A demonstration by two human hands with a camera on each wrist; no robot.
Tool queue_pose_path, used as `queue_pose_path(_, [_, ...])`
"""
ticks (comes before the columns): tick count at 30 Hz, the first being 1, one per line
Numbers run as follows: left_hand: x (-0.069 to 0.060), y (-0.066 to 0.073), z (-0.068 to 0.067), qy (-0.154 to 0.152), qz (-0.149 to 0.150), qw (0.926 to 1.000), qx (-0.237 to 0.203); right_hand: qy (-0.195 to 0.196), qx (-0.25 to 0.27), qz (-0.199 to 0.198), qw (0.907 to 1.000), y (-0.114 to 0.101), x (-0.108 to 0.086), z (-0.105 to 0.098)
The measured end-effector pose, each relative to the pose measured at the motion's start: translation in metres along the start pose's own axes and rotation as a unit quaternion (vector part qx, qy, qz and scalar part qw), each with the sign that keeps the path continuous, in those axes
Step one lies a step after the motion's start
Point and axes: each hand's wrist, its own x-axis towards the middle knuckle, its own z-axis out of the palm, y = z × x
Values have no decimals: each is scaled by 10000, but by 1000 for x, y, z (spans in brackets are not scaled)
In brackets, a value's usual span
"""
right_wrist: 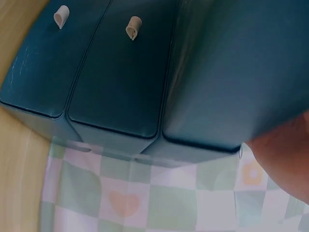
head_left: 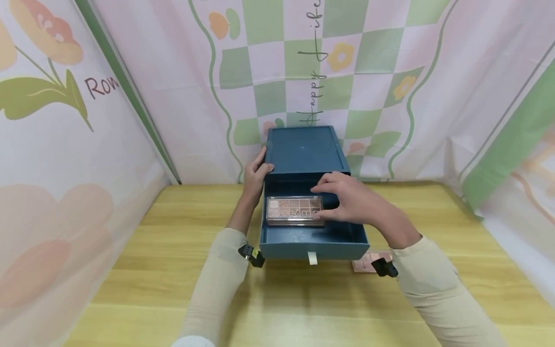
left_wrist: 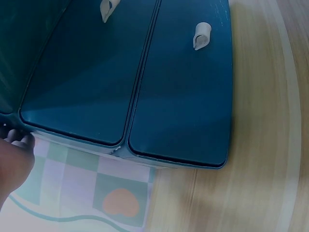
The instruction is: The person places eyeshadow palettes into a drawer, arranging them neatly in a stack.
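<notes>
A dark blue drawer cabinet (head_left: 305, 149) stands with its top drawer (head_left: 314, 250) pulled out. Inside the drawer, at its left, lies a clear-lidded makeup palette (head_left: 289, 211). My left hand (head_left: 255, 180) rests against the cabinet's left side, fingers along the wall and thumb at the front top edge; the left wrist view shows part of this hand (left_wrist: 14, 162). Above the drawer's right half is my right hand (head_left: 351, 197), fingers and thumb spread apart, the thumb over the palette's right end; whether it touches cannot be told. The right wrist view shows only a part of it (right_wrist: 285, 157).
Two closed lower drawers (left_wrist: 87, 72) with small pale pull tabs (left_wrist: 202, 35) show in the wrist views. A second pinkish palette (head_left: 364, 262) lies on the wooden table (head_left: 173, 270), partly behind the right wrist camera. Patterned cloth (head_left: 303, 62) hangs behind the cabinet and at both sides.
</notes>
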Motion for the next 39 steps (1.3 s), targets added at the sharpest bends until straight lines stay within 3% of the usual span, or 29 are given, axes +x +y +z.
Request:
queue_pose_path(11, [0,0,-1,-19,36,10000,-5,1085,406,-312,9928,9,-26,-2])
queue_pose_path(18, [-1,0,-1,-22,51,10000,-47,2223,734,-322,9717,19,-43,7])
queue_pose_path(21, [-1,0,0,-11,52,10000,-52,2497,1039,-199,9625,23,-51,11])
queue_pose_path(25, [-1,-1,-1,-12,56,10000,-60,2583,1336,26,9568,28,-60,14])
queue_pose_path(39, [-1,-1,0,41,20,10000,-24,2650,1351,475,9536,52,-97,30])
